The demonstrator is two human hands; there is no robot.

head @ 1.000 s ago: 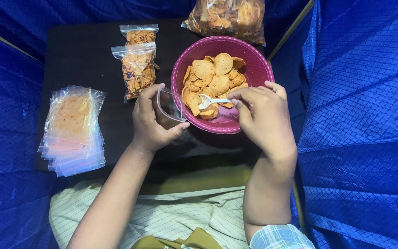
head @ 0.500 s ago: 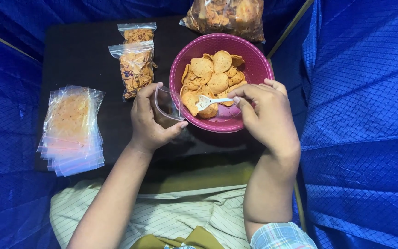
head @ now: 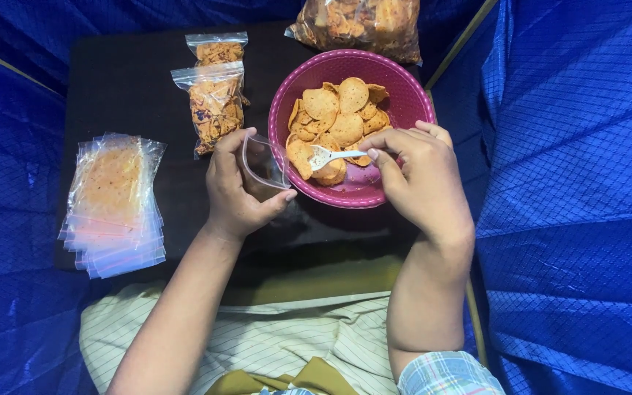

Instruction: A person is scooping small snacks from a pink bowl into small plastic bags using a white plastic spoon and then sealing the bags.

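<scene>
- The left hand grasps a small clear plastic zip bag, held open just beside the near left rim of a round pink plastic bowl.
- The right hand pinches a small white plastic spoon, its tip resting on the round orange crisps inside the bowl.
- The dark tabletop bears two filled clear bags at the far side and a stack of empty clear bags at the left.
- A large clear sack of crisps lies beyond the bowl.
- Blue tarpaulin walls in the table on the left, right and far sides.
</scene>
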